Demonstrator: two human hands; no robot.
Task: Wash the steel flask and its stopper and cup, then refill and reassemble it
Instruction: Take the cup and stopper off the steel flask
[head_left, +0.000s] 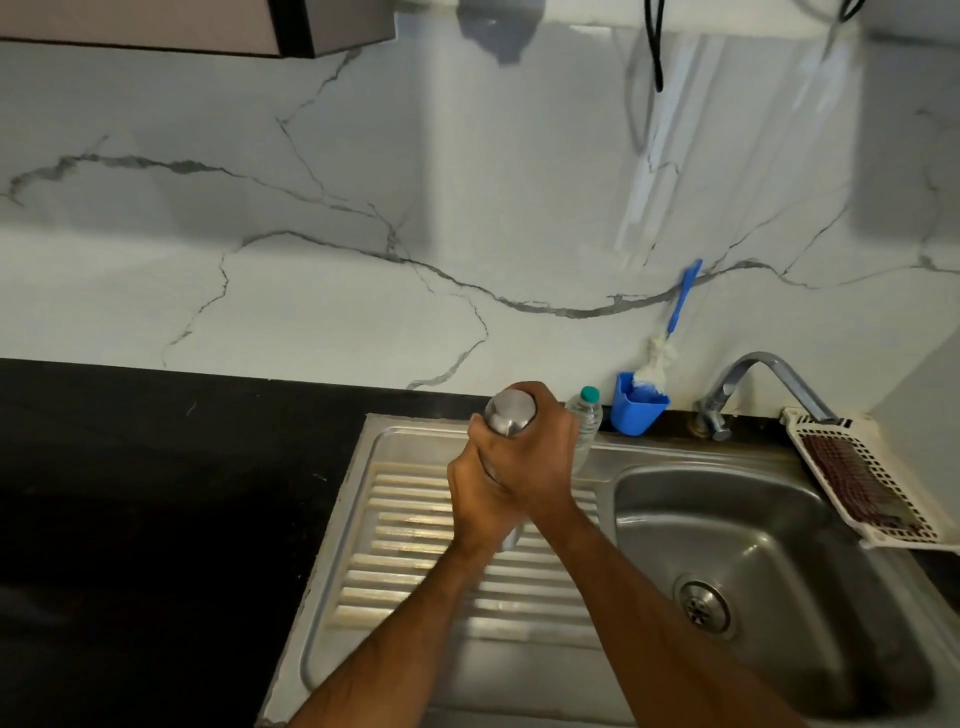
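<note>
I have the steel flask (508, 415) upright over the draining board (415, 561), left of the sink bowl (753, 545). My right hand (535, 457) wraps the cup end; my left hand (475, 499) clamps the body below. To unscrew cleanly, I judge I should lock the lower grip, twist only the top, and keep it vertical.

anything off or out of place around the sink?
Nothing spilled or damaged. Only oddity: the white basket sits tilted over the sink's right rim. Both hands, left hand and right hand, grip the steel flask.
</note>
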